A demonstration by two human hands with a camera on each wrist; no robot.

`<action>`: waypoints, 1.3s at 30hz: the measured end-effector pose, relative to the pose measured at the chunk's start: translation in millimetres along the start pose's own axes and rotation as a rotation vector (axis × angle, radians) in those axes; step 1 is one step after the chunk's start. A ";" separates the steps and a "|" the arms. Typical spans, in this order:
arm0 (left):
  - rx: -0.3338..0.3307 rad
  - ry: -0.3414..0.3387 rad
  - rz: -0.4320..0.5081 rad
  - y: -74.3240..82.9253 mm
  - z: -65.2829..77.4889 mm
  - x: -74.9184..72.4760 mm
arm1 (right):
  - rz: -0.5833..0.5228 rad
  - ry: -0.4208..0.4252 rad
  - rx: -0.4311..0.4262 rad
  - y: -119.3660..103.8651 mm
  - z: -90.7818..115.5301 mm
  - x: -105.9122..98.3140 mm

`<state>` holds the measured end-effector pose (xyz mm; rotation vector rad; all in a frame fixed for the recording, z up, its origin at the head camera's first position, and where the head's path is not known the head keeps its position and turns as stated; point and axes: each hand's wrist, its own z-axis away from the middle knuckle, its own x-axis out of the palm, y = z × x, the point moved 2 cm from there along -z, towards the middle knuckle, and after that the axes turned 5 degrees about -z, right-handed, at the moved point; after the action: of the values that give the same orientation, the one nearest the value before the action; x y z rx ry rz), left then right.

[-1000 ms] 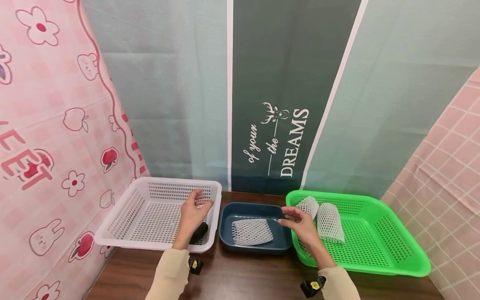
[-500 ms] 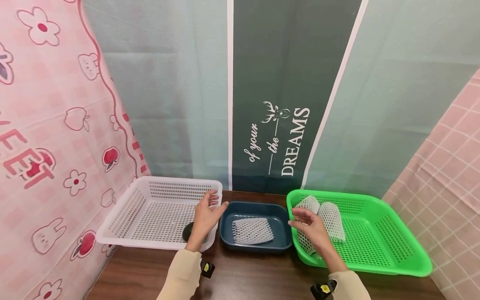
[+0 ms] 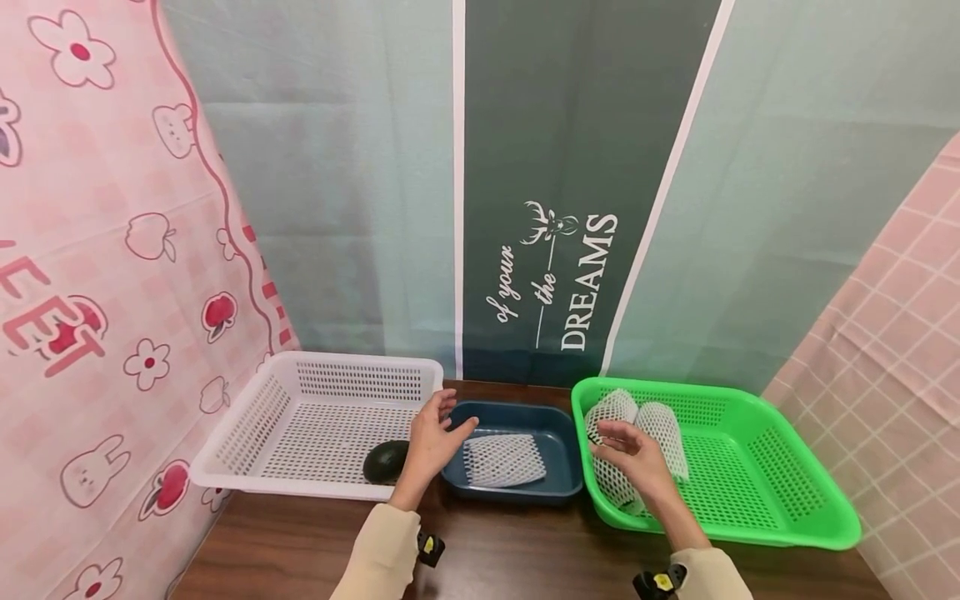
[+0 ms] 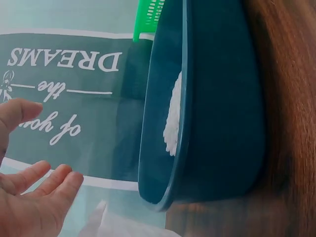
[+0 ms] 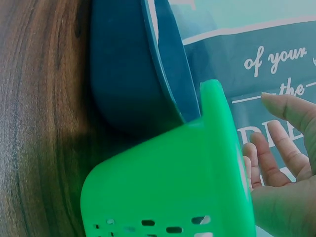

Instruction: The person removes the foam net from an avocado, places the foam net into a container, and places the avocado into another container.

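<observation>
White foam net lies in the blue tray, but in the left wrist view the tray wall hides most of it from us. The left hand, fingers loosely bent, thumb apart, holds nothing, and its wrist partly covers a dark oval object. The right hand, similarly relaxed and gripping nothing, blocks part of the net sleeves in the green basket, whose contents we cannot tell.
</observation>
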<state>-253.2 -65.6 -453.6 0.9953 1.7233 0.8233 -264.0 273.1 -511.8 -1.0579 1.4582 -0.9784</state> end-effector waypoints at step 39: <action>0.061 -0.283 0.030 24.0 25.3 78.6 | 0.066 -0.039 0.163 -28.7 27.3 -36.6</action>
<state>-240.5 17.5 -472.1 1.1234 1.5009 0.6185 -231.1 299.2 -478.0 -0.8998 1.3493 -1.0062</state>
